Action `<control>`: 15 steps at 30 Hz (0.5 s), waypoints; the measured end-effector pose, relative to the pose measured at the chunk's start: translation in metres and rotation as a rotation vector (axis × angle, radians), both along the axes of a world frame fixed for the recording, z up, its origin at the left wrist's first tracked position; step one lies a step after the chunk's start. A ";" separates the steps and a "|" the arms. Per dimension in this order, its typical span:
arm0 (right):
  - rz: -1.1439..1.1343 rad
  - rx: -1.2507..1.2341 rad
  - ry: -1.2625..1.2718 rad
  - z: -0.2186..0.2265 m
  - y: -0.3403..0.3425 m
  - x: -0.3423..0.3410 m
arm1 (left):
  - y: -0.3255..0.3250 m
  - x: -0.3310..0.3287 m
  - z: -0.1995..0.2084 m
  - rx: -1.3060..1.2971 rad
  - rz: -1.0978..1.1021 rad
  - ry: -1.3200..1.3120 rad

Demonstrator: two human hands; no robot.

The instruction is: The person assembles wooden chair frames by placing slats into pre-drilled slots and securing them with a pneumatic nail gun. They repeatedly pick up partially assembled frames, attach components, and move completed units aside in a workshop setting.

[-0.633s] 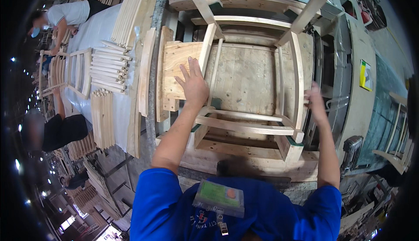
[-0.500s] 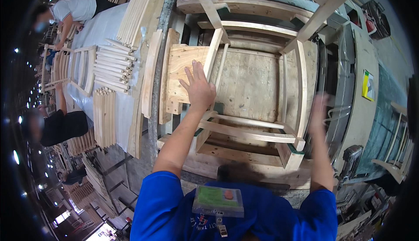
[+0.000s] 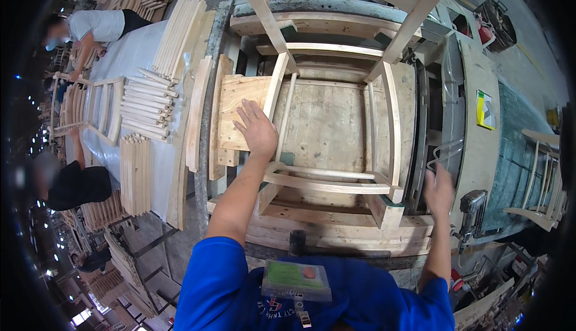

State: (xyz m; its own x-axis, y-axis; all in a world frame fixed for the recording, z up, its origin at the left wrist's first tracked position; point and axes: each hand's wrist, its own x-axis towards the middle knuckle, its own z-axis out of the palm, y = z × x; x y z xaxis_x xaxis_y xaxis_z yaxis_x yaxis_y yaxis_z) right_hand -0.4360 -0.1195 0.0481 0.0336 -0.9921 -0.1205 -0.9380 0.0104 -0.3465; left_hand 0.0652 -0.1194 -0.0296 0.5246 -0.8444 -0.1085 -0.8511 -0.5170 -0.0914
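Observation:
A pale wooden chair frame [image 3: 393, 127] lies in a wooden jig [image 3: 336, 211], its long legs rising toward the far side. My left hand [image 3: 258, 130] is open, fingers spread flat on a wooden block [image 3: 237, 91] against the frame's left rail. To the right of the frame, my right hand [image 3: 440, 190] has its fingers curled at the near end of a bent metal rod [image 3: 447, 150]. The fingertips are partly hidden there.
Sticks [image 3: 147, 103] lie stacked on a sheet-covered table at left, where two people work. A nail gun [image 3: 473, 211] stands at right, near a yellow-and-white card [image 3: 485, 110]. Another chair part [image 3: 537, 181] rests on a green surface.
My right hand has come from beside the frame's right rail to the bent rod. My left hand stays on the block. The whole view has shifted slightly.

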 end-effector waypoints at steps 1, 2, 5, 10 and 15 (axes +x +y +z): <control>-0.120 -0.029 0.121 0.019 0.013 -0.025 | 0.002 0.002 -0.001 -0.010 -0.007 -0.021; -0.177 -0.078 0.332 0.030 0.031 -0.064 | 0.002 0.002 -0.003 -0.027 -0.023 -0.035; -0.380 0.404 0.838 0.048 0.111 -0.153 | -0.007 -0.009 -0.002 -0.016 -0.049 0.019; -0.374 0.217 0.740 0.034 0.155 -0.143 | -0.003 -0.002 -0.005 -0.035 -0.031 0.008; -0.217 0.282 0.700 0.070 0.106 -0.095 | -0.003 0.007 -0.014 -0.101 -0.047 -0.032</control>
